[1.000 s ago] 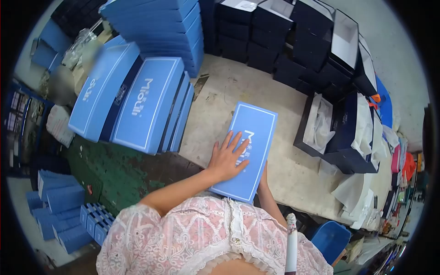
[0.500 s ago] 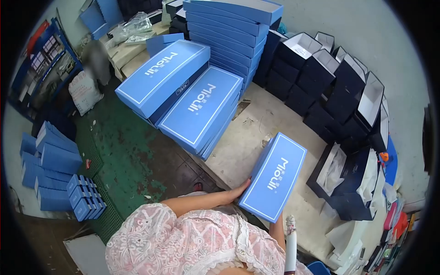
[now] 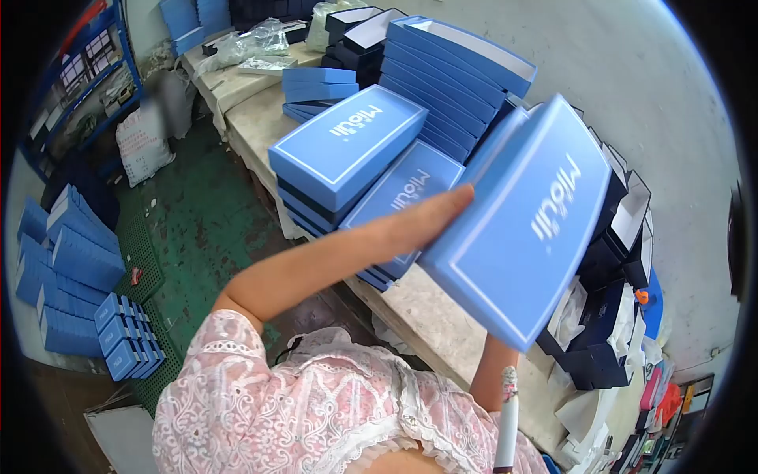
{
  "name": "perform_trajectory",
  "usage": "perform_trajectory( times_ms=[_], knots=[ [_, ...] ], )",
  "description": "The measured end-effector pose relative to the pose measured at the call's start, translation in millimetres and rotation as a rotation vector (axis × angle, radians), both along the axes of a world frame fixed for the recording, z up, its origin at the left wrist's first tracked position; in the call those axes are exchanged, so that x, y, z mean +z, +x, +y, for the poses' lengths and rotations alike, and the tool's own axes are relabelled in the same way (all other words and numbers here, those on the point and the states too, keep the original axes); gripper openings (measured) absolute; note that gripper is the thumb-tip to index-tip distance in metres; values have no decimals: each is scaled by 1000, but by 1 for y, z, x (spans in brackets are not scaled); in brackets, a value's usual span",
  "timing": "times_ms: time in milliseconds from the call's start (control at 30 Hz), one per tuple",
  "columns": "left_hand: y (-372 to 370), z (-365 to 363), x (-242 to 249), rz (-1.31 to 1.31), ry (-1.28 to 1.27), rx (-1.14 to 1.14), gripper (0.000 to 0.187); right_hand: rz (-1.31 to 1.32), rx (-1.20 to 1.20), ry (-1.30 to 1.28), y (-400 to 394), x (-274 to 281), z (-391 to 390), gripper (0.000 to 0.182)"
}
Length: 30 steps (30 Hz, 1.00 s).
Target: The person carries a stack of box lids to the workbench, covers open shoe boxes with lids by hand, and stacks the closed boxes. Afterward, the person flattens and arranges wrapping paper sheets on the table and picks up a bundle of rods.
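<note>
A blue lidded box [image 3: 525, 229] with white lettering is held up, tilted, above the table. My left hand [image 3: 434, 217] presses against its left side, fingers closed on it. My right hand [image 3: 497, 355] is at the box's lower edge, its fingers hidden behind the box. To the left of it, a blue box [image 3: 347, 142] lies on top of a stack, and another lettered blue box [image 3: 407, 189] lies beside that one, partly covered by my left hand and forearm.
Nested blue trays [image 3: 450, 75] stand in a tall stack at the back. Dark boxes [image 3: 604, 340] with white paper are at the right of the table [image 3: 442, 324]. Small blue boxes [image 3: 126, 336] and a white sack [image 3: 144, 142] are on the floor at left.
The held box has risen off the table and moved up and to the right with both hands. My left arm now reaches across the stacked boxes, and the view has shifted.
</note>
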<state>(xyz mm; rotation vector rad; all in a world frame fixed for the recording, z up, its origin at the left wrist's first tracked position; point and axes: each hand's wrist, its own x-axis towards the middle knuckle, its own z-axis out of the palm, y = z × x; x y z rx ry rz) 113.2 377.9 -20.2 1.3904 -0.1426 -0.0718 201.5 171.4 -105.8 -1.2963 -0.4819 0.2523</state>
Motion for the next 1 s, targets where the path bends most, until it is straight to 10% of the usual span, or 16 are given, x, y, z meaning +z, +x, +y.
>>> perform_trajectory(
  times_ms=[200, 333, 833, 1000],
  knots=[
    [-37, 70, 20, 379, -47, 373, 61, -189, 134, -107, -15, 9, 116, 47],
    [-37, 90, 8, 229, -325, 378, 53, -253, 148, -200, -26, 0, 129, 47],
    [-42, 167, 67, -187, -46, 196, 58, -293, -1, 71, 16, 68, 166, 44],
    [-60, 229, 69, -176, 42, 269, 63, -830, -40, -402, 26, 70, 206, 48]
  ],
)
